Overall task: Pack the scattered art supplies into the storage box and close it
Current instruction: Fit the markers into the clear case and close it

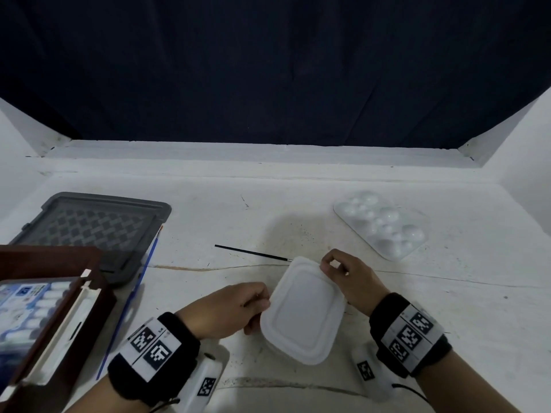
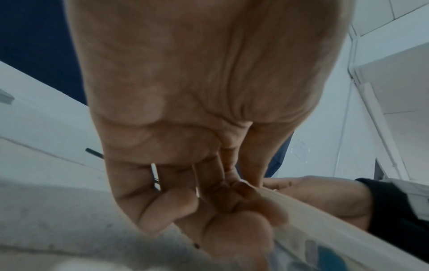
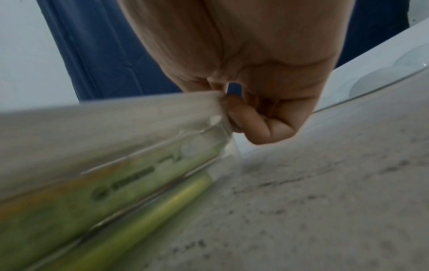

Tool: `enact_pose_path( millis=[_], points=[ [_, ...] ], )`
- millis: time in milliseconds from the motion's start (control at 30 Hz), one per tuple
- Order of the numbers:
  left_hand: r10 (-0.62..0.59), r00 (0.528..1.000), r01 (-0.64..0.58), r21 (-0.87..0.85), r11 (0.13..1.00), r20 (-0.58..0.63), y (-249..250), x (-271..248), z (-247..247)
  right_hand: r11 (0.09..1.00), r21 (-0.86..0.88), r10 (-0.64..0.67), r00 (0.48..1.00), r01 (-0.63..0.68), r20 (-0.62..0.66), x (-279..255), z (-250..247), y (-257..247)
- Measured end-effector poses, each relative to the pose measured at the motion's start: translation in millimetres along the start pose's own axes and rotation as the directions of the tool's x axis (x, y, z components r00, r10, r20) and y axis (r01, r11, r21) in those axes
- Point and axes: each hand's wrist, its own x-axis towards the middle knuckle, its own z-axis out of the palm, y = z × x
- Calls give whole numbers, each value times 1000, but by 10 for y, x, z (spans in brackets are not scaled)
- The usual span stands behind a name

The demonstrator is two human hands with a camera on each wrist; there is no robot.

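A white lidded plastic box (image 1: 304, 314) sits on the table in front of me. My left hand (image 1: 262, 305) grips the lid's left edge with curled fingers; in the left wrist view the fingertips (image 2: 234, 194) pinch the lid rim (image 2: 313, 216). My right hand (image 1: 328, 263) pinches the lid's far right corner, and the right wrist view shows this hand (image 3: 232, 110) on the corner. Green and yellow items show through the box wall (image 3: 139, 165). A thin black brush (image 1: 253, 253) lies just beyond the box. A blue brush (image 1: 131, 302) lies to the left.
A white mixing palette (image 1: 383, 228) rests at the back right. A grey patterned lid (image 1: 98, 231) lies at the left. In front of it stands a brown case (image 1: 59, 323) holding paint tubes (image 1: 32, 305). White walls edge the table.
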Motion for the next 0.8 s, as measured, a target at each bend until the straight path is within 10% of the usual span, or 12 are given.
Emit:
enact_pose_path(
  millis=[167,267,367,800],
  points=[
    [-1,994,14,-120,993,107,89,52,-21,982,186,43,991,-19,-127,-1,-53,18],
    [-51,998,46,-93,995,-48,66,168,-46,958,283,54,997,-37,-50,-75,-114,29],
    [-45,972,24,-93,995,-231,28,352,-115,990,138,35,997,-43,63,-209,-133,29],
    [-30,978,-33,-299,954,-206,-34,547,-179,989,-113,-76,988,91,136,-204,-186,-22]
  ],
)
